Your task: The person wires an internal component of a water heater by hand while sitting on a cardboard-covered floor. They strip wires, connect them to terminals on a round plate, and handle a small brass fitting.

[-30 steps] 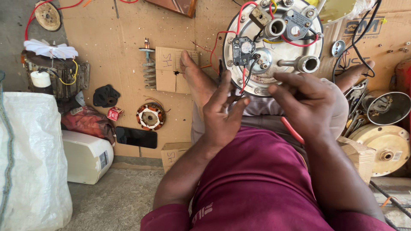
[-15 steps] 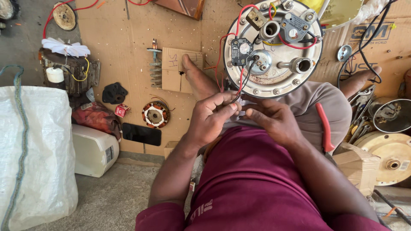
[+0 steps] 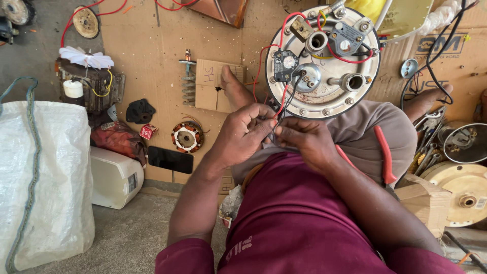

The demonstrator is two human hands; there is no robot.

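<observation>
Two hands meet on our lap: our left hand (image 3: 243, 133) and right hand (image 3: 304, 139) both pinch thin wires (image 3: 280, 104), red and black, fingers clenched on them. The wires run up and away from the fingers to the round metal plate (image 3: 324, 96) just beyond, shiny, studded with bolts and tubes. Red-handled pliers (image 3: 384, 152) lie right of our fingers.

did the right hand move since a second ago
Yes. The right hand dropped from over the round metal heater plate rim to below it, meeting the left hand at the wires.
</observation>
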